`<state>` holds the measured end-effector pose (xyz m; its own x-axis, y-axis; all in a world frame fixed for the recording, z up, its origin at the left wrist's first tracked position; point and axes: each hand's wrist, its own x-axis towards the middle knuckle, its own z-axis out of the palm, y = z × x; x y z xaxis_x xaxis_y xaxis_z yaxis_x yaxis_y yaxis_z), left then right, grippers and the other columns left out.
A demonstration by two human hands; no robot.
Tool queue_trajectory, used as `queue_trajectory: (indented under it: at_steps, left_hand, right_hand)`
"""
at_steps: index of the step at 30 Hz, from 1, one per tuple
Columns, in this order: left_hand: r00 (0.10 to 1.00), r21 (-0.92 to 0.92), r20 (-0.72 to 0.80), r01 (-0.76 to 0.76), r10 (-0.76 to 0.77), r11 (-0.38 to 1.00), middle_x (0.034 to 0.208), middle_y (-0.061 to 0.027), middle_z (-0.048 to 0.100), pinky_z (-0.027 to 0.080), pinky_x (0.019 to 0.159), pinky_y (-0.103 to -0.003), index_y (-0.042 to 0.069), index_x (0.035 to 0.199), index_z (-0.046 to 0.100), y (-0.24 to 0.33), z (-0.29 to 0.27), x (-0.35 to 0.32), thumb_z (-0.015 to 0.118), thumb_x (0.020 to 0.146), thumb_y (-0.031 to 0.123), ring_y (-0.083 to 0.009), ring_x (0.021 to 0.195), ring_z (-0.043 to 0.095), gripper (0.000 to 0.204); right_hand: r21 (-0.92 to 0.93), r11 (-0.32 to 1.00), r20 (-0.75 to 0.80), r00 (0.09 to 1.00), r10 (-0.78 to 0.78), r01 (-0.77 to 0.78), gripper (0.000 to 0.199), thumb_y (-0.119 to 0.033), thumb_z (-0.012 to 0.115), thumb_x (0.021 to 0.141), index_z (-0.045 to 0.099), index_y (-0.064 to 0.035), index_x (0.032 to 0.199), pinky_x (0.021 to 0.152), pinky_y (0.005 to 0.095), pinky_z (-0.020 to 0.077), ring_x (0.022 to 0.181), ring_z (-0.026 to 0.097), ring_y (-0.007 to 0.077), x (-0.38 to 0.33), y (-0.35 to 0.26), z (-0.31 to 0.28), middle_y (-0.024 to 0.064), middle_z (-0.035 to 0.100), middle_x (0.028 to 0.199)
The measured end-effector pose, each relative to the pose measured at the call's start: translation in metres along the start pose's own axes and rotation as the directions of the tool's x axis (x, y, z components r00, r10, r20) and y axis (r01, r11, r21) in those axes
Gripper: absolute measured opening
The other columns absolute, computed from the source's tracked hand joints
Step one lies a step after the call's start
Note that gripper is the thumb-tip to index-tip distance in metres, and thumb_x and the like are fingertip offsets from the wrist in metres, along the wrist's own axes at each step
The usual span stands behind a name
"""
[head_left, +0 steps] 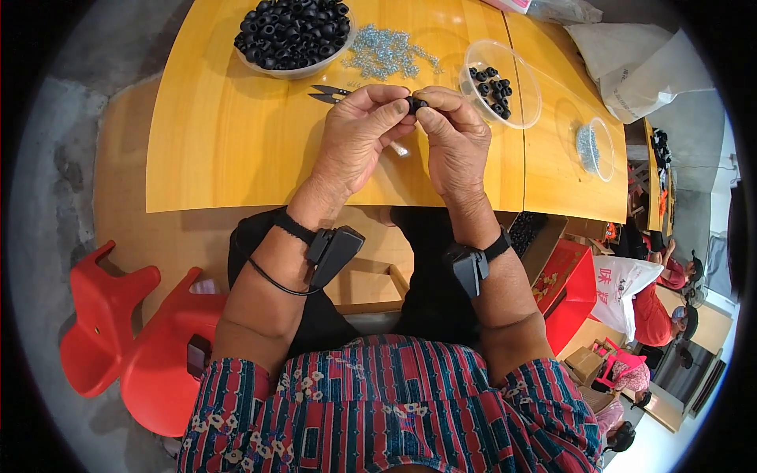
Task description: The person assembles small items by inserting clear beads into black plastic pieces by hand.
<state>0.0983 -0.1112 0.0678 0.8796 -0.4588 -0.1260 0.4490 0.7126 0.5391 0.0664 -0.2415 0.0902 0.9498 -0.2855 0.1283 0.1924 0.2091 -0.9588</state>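
Above the yellow table, my left hand (356,135) and my right hand (457,140) meet at their fingertips. Both pinch one small black round part (415,104) between thumb and forefinger; the fingers hide much of it. Just beyond my left hand lie dark-bladed snips (330,94), their handle end covered by that hand. A clear bowl (300,73) heaped with similar black parts (292,31) stands far left. To its right spreads a pile of small clear bluish pieces (388,52). Right of my right hand, another clear bowl (528,93) holds several black parts (493,88).
A small clear bowl (607,162) of bluish pieces stands near the table's right end. White plastic bags (631,67) lie at the far right. Red chairs (102,331) are on the left floor. A red box (569,296) stands below right; other people (658,315) sit beyond.
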Motion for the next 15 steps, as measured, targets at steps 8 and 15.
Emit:
queue_trajectory:
  at_steps: [8, 15]
  left_hand:
    - [0.999, 0.023, 0.045, -0.015, 0.014, 1.000, 0.094, -0.0053, 0.062, 0.053, 0.078, -0.024, 0.004, 0.098, 0.060, 0.0002, -0.0013, 0.0018, 0.058, 0.087, 0.003, -0.0128, 0.085, 0.062, 0.011]
    - [0.994, 0.036, 0.110, -0.014, 0.010, 0.999, 0.093, -0.0049, 0.062, 0.053, 0.079, -0.024, 0.004, 0.101, 0.057, 0.0032, -0.0045, 0.0023, 0.059, 0.087, 0.004, -0.0133, 0.083, 0.062, 0.014]
  right_hand:
    - [0.252, 0.951, 0.044, 0.984, 0.174, -0.180, 0.017, 0.008, 0.063, 0.077, 0.064, 0.0020, 0.092, 0.085, 0.0288, 0.0470, 0.092, 0.058, 0.0170, -0.0028, -0.0040, -0.0008, 0.0088, 0.061, 0.100]
    - [0.438, 0.842, 0.142, 0.949, 0.283, -0.317, 0.016, 0.004, 0.061, 0.081, 0.063, 0.0016, 0.097, 0.087, 0.0294, 0.0452, 0.094, 0.056, 0.0182, -0.0046, -0.0034, -0.0012, 0.0094, 0.061, 0.103]
